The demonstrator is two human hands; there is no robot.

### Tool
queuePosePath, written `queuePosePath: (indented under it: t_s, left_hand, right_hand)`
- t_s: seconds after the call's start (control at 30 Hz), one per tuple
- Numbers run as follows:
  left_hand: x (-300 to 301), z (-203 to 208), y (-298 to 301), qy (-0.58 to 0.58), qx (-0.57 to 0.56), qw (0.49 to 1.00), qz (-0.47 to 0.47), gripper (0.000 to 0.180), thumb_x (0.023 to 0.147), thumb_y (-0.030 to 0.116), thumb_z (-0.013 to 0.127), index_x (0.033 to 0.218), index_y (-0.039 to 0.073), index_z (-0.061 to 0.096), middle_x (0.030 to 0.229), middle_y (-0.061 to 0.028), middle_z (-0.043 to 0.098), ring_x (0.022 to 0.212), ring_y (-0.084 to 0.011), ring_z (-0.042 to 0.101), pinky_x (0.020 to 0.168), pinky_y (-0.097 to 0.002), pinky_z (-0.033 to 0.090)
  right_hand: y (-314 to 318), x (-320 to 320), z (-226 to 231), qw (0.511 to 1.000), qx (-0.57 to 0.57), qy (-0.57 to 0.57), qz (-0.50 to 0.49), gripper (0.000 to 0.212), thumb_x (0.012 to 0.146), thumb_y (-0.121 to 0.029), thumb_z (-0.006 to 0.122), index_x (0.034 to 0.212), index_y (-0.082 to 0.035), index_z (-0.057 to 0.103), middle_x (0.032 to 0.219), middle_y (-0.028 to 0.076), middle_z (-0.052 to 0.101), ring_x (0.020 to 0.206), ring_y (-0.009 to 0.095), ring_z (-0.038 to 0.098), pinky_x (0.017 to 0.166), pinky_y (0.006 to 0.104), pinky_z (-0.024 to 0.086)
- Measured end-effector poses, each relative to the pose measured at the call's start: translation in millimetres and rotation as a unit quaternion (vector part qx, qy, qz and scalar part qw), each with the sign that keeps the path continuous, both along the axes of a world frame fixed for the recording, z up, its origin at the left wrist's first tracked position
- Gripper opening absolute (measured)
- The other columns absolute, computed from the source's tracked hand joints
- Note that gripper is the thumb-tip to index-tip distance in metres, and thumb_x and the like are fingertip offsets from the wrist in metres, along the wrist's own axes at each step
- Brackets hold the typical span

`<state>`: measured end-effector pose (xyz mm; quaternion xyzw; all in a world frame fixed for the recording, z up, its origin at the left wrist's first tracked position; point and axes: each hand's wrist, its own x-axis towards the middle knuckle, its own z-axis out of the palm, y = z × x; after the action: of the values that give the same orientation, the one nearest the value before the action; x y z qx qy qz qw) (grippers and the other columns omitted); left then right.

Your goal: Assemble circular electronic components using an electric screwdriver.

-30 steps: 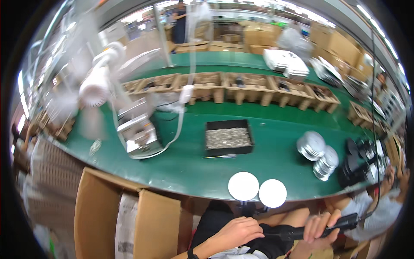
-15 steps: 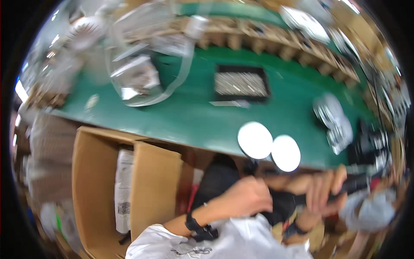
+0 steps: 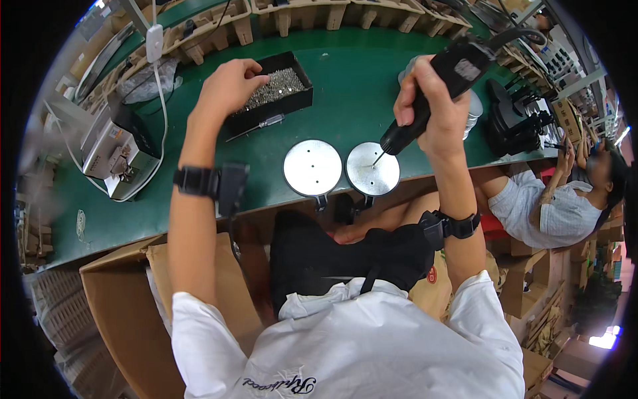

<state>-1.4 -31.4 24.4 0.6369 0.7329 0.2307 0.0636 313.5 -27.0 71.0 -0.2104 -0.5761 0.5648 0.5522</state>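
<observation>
The driver (image 3: 456,72) is black, corded and tilted, its bit (image 3: 379,159) pointing down at the centre of the silver right disc (image 3: 365,175). The matching left disc (image 3: 314,173) lies just beside it, showing three dark holes. The open black box (image 3: 294,104) contains small metal pieces (image 3: 284,81).

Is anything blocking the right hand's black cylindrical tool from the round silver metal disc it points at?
Nothing visible. The right hand holds the black cylindrical power tool, whose thin bit slants unobstructed to the round silver metal disc below; whether they touch, I cannot tell.
</observation>
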Motion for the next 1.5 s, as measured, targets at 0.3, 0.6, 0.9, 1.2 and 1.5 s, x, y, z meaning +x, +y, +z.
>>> queuePosePath:
  t_s: [0.3,0.6,0.9,1.2,1.5]
  left_hand:
    - [-21,-42,38,0.055,-0.034,0.998,-0.020,0.028,0.080,0.031,0.079,0.095,0.008,0.074,0.096,-0.0082,0.072,0.090,-0.0235,0.069,0.081,-0.0343,0.052]
    - [10,-10,18,-0.034,-0.026,0.999,-0.005,0.023,0.077,0.016,0.078,0.092,-0.001,0.074,0.082,-0.0143,0.074,0.074,-0.0215,0.071,0.069,-0.0322,0.055]
    - [10,-24,12,0.134,0.241,0.961,0.008,0.019,0.085,0.018,0.073,0.095,0.001,0.072,0.087,-0.0120,0.071,0.079,-0.0250,0.068,0.072,-0.0355,0.052]
    - [163,-10,-101,-0.310,0.198,0.864,-0.343,0.032,0.063,0.007,0.089,0.091,0.002,0.075,0.086,-0.0077,0.070,0.078,-0.0231,0.063,0.069,-0.0327,0.050]
    - [180,-14,-128,-0.324,0.201,0.890,-0.250,0.011,0.070,0.006,0.080,0.078,0.004,0.073,0.076,-0.0048,0.068,0.072,-0.0202,0.061,0.064,-0.0311,0.048]
  right_hand:
    - [14,-2,1,0.997,0.015,-0.073,0.003,0.025,0.099,-0.025,0.058,0.097,0.000,0.056,0.070,0.008,0.055,0.049,0.013,0.048,0.048,0.0291,0.041]
    - [24,-17,-1,0.999,0.033,-0.023,0.011,0.026,0.098,-0.033,0.063,0.092,-0.007,0.061,0.064,0.002,0.056,0.041,0.010,0.049,0.040,0.0254,0.041]
    - [26,66,22,0.981,-0.042,0.089,0.168,0.035,0.087,-0.033,0.061,0.099,-0.001,0.058,0.077,0.006,0.050,0.056,0.012,0.043,0.056,0.0273,0.037]
    - [-26,79,46,0.950,0.056,0.157,0.265,0.043,0.091,-0.041,0.059,0.112,-0.004,0.062,0.085,0.006,0.059,0.058,0.012,0.052,0.056,0.0275,0.045]
    - [-52,79,53,0.960,0.059,0.164,0.221,0.032,0.090,-0.031,0.065,0.104,-0.003,0.058,0.081,0.004,0.055,0.057,0.012,0.051,0.055,0.0251,0.044]
